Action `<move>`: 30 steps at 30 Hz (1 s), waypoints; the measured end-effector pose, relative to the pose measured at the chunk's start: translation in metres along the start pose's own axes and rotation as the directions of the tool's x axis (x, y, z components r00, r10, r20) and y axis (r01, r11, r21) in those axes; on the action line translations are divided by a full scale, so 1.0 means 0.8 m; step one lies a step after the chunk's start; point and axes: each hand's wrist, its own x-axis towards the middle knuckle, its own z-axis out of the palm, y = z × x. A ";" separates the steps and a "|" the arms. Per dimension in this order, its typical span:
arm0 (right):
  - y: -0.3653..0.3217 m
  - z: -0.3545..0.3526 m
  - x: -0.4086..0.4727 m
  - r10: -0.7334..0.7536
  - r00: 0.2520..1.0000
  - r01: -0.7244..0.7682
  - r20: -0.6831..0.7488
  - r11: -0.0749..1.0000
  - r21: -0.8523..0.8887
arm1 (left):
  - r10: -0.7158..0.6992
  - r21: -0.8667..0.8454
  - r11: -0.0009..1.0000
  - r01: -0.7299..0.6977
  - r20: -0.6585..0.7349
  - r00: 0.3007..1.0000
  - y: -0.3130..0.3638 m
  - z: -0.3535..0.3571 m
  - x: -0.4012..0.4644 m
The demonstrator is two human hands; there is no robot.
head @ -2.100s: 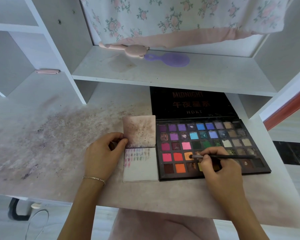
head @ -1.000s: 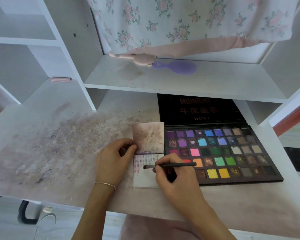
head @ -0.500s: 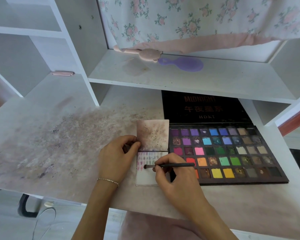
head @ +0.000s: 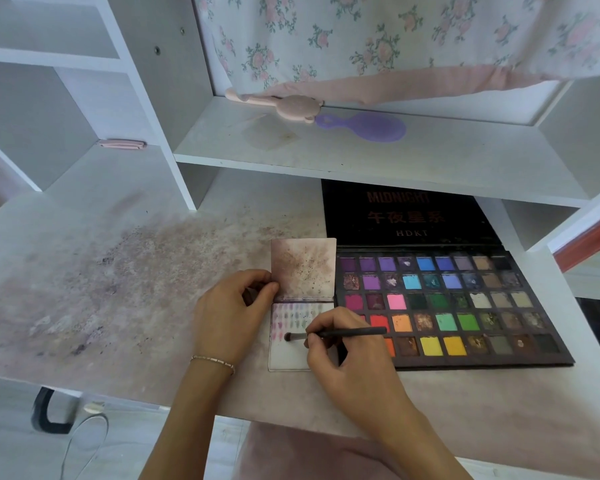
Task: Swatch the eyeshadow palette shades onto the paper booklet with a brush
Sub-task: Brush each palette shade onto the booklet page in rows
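The paper booklet (head: 293, 356) lies just left of the eyeshadow palette (head: 444, 306). The left hand (head: 229, 317) pinches its edge to steady it; the right hand (head: 343, 351) grips the brush (head: 336, 333), tip on the page.

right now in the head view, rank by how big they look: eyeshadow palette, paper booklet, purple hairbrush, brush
1. eyeshadow palette, by far
2. paper booklet
3. purple hairbrush, though it lies farther back, so its rank is unsure
4. brush, thin, gripped by the right hand
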 end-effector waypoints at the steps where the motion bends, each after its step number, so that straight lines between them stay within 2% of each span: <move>1: 0.001 0.000 0.000 0.000 1.000 0.000 0.000 1.000 0.001 | -0.002 -0.001 1.000 0.002 0.000 1.000 0.000 0.000 0.000; 14: 0.000 -0.002 0.001 0.016 1.000 -0.016 0.008 1.000 -0.010 | 0.019 0.003 1.000 -0.019 0.006 1.000 0.001 -0.001 0.000; 30: 0.001 -0.001 0.001 -0.039 0.999 0.039 -0.010 0.999 -0.010 | 0.012 0.008 1.000 -0.012 0.006 1.000 0.002 -0.002 -0.001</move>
